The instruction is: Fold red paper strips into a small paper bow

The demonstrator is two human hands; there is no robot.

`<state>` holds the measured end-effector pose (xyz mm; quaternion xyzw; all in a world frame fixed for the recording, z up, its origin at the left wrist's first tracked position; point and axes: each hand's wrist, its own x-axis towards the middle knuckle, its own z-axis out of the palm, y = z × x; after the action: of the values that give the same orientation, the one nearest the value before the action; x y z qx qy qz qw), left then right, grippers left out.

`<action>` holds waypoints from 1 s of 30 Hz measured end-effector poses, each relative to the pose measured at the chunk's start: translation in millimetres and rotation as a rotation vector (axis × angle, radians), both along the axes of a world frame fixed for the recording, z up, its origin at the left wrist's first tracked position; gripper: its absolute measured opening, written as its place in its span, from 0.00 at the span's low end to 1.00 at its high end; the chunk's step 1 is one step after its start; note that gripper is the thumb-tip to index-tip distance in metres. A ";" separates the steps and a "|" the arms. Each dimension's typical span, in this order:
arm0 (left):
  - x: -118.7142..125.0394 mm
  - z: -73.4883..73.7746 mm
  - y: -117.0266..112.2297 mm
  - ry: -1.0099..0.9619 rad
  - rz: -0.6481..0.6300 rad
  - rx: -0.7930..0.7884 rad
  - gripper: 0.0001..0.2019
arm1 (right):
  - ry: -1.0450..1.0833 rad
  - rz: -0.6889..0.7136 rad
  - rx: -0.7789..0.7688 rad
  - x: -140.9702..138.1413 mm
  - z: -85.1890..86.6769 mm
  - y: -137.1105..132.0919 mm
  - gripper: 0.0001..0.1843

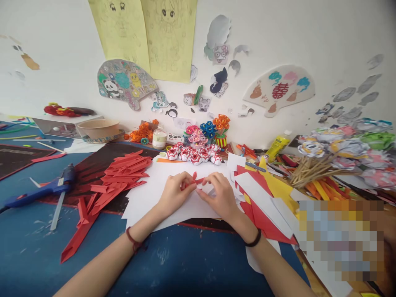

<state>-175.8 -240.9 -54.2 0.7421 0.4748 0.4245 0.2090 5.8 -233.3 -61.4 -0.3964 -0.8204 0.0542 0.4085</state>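
Over a stack of white paper sheets [148, 202], my left hand [176, 192] and my right hand [220, 194] meet fingertip to fingertip. Between them is a small folded red paper strip [199, 180], pinched from both sides. My fingers cover part of it, so its full shape is hidden. Just beyond the hands sit several red-and-white paper flowers [196, 156]. A heap of folded red paper strips [123, 177] lies to the left of my left hand. Red paper sheets [262, 214] and white paper strips [262, 194] are on the right of my right hand.
A blue glue gun [58, 185] rests at left on the blue table [173, 264]. Along the wall stand a round tan bowl [99, 128], a jar [159, 139] and a yellow bottle [278, 146]. Paper flowers on sticks [315, 169] crowd the right, beside a pixelated patch.
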 end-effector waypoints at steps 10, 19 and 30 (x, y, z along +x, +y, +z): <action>3.9 -2.8 -2.2 0.209 0.074 0.080 0.09 | -0.315 0.018 0.033 -5.0 -14.7 -3.0 0.11; -0.4 1.3 -3.7 0.371 0.153 0.126 0.13 | -0.262 0.079 -0.021 -2.7 -13.3 -1.4 0.09; -4.3 1.1 -2.3 0.319 0.163 0.133 0.09 | -0.236 0.078 -0.019 -5.8 -14.0 -4.7 0.10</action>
<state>-180.1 -243.1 -53.2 0.7712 0.5315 0.3473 0.0464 0.0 -238.0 -75.4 -0.3716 -0.8770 0.0307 0.3030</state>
